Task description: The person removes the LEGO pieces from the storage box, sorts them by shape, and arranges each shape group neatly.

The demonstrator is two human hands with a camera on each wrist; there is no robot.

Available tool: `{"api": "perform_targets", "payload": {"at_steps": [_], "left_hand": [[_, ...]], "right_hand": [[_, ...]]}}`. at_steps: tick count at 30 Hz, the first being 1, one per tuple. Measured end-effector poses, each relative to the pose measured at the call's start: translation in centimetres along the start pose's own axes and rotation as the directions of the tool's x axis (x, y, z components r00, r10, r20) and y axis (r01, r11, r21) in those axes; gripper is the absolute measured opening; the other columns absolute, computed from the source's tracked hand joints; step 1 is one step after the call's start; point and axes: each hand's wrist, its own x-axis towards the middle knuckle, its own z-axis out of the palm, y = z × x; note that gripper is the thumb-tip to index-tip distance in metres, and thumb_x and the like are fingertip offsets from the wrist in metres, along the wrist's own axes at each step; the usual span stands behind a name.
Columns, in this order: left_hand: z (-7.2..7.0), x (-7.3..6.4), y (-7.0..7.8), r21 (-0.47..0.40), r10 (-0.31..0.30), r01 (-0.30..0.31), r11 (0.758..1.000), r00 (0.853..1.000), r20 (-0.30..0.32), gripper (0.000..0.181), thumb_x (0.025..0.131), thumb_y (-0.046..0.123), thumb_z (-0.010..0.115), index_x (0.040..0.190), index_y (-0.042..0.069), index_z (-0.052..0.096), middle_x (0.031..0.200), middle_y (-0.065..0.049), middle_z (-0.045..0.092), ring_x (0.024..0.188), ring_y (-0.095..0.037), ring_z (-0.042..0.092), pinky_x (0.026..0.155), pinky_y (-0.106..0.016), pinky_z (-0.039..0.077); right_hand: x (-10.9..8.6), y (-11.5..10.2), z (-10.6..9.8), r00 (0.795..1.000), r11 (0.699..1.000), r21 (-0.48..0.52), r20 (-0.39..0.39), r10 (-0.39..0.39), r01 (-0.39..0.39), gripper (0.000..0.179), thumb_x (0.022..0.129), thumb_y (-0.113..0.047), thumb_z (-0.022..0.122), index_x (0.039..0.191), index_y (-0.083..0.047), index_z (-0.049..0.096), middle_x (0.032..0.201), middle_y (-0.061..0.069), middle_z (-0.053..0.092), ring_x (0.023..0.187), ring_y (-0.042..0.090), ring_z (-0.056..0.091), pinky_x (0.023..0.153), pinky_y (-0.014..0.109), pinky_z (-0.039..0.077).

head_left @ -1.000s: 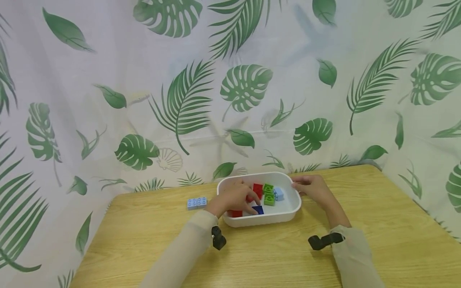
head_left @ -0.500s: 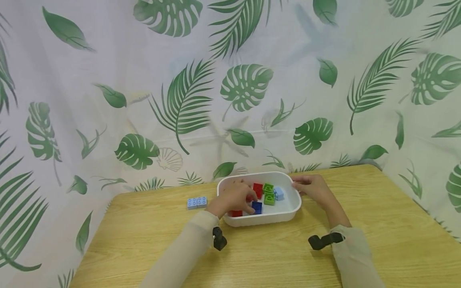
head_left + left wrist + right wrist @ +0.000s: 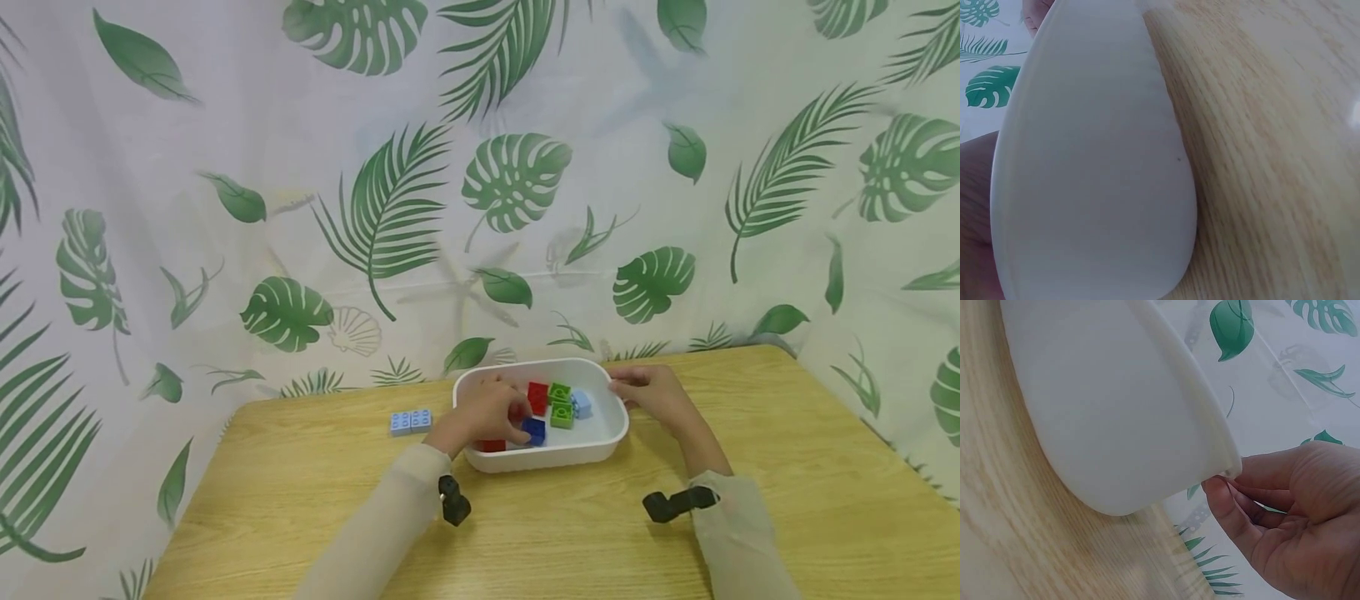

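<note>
A white tray (image 3: 577, 450) with rounded ends stands on the table. My left hand (image 3: 487, 414) reaches over its near left side and pinches a dark blue toy brick (image 3: 536, 431) between thumb and fingers, low in the tray. In the left wrist view the tray's outer wall (image 3: 1097, 156) fills the middle and hides the fingers. My right hand (image 3: 654, 396) pinches the rim at the right end, thumb below and fingers above in the right wrist view. Beside the blue brick lie a red brick (image 3: 537, 398), green bricks (image 3: 561, 415) and a light blue brick (image 3: 581, 405).
Another red brick (image 3: 492, 446) shows under the left wrist inside the tray. Two light blue bricks (image 3: 410, 422) sit side by side on the wooden table (image 3: 570, 533), left of the tray. Behind the table hangs a leaf-patterned cloth (image 3: 480, 200).
The left fingers have drawn in from a wider spread and closed on the blue brick, which has turned and shifted slightly. The right hand keeps its grip on the rim.
</note>
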Motion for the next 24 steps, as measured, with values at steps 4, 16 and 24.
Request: {"api": "perform_targets", "payload": {"at_steps": [4,16,24], "left_hand": [[0.0,0.0,-0.2,-0.045,0.008,-0.009,0.999,1.0,-0.019,0.026,0.083,0.036,0.084,0.105,0.024,0.074,0.105,0.009,0.067,0.107,-0.013,0.05,0.093,-0.031,0.045],[-1.1,-1.4,0.6,-0.223,-0.046,0.0,0.975,0.978,-0.201,0.03,0.082,0.03,0.083,0.104,0.019,0.064,0.106,0.005,0.067,0.105,-0.021,0.059,0.104,-0.038,0.047],[-2.3,-3.8,0.4,-0.322,-0.117,-0.006,0.947,0.926,-0.36,0.03,0.086,0.03,0.078,0.112,0.018,0.068,0.107,0.003,0.068,0.111,-0.024,0.058,0.089,-0.032,0.054]], "right_hand": [[-0.1,0.0,0.0,1.0,1.0,-0.01,-0.007,0.004,-0.004,0.039,0.102,-0.016,0.063,0.133,0.007,0.062,0.13,0.028,0.065,0.094,0.013,0.069,0.08,0.03,0.06],[-0.1,0.1,0.1,1.0,1.0,-0.022,-0.005,0.01,-0.01,0.04,0.101,-0.019,0.063,0.134,0.005,0.062,0.131,0.027,0.065,0.095,0.013,0.069,0.083,0.033,0.06],[-0.2,-0.2,0.1,1.0,1.0,-0.02,-0.001,0.014,-0.014,0.041,0.102,-0.019,0.063,0.134,0.007,0.061,0.132,0.028,0.065,0.096,0.015,0.069,0.085,0.036,0.06]]}}
